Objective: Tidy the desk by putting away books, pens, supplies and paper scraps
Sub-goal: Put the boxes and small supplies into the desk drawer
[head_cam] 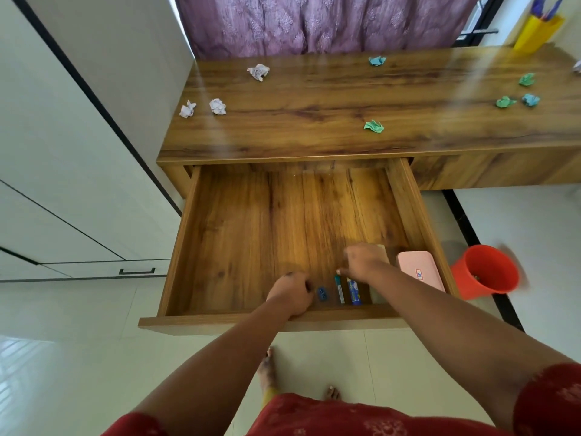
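The desk drawer (220, 234) stands pulled out. At its front right lie a small blue sharpener (322, 293), a teal pen (339, 289), a blue tube (354, 292), a beige flat thing (382, 251) and a pink case (419, 270). My left hand (290, 294) sits inside the drawer's front edge, just left of the sharpener, fingers curled with nothing visible in them. My right hand (361, 262) hovers over the beige thing, fingertips pointing down at the teal pen's far end; its grip is hidden. Crumpled paper scraps, white (217, 106) and green (374, 126), lie on the desk top (314, 99).
An orange bin (485, 272) stands on the floor right of the drawer. A yellow holder (536, 33) sits at the desk's far right corner. White cabinet doors (63, 184) line the left side. My bare feet (267, 369) stand under the drawer's front.
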